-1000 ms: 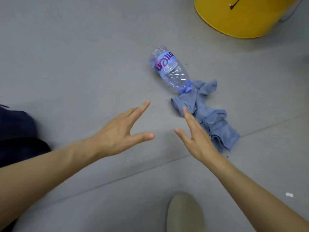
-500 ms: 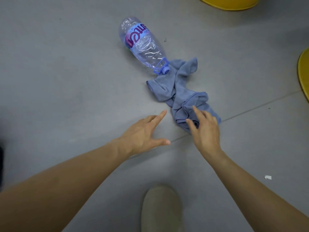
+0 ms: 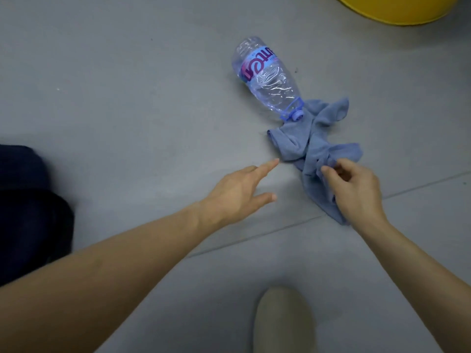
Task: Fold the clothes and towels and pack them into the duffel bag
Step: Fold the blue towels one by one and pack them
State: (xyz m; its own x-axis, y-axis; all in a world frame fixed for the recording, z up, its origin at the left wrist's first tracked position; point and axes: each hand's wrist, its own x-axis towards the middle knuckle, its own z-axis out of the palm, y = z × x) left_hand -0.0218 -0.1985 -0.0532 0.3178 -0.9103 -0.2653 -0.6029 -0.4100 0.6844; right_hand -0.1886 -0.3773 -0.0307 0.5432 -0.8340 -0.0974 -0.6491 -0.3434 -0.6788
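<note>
**Right hand on the crumpled cloth, left hand reaching in**

At the far left edge a dark navy fabric mass (image 3: 30,212) sits on the grey floor (image 3: 127,98), cut off by the frame; I cannot tell what it is. A wide stretch of floor lies between it and my left forearm, and more floor runs up to the top edge.

My left hand (image 3: 237,197) hovers low with its fingers straight and spread and holds nothing. Its index fingertip points at the near left edge of the blue cloth (image 3: 300,141), just beside it; I cannot tell if it touches.

The blue cloth lies bunched and twisted on the floor, right of centre, with its lower end across a floor seam (image 3: 254,238). A clear plastic bottle (image 3: 265,77) lies on its side above it, its blue cap (image 3: 297,115) resting against the cloth's upper folds.

My right hand (image 3: 356,192) is curled over the cloth's lower part, thumb and fingertips pinching a fold.

The toe of my pale shoe (image 3: 283,319) shows at the bottom edge, well apart from the cloth. A yellow tub (image 3: 397,8) cuts into the top right corner, with floor between it and the bottle.
</note>
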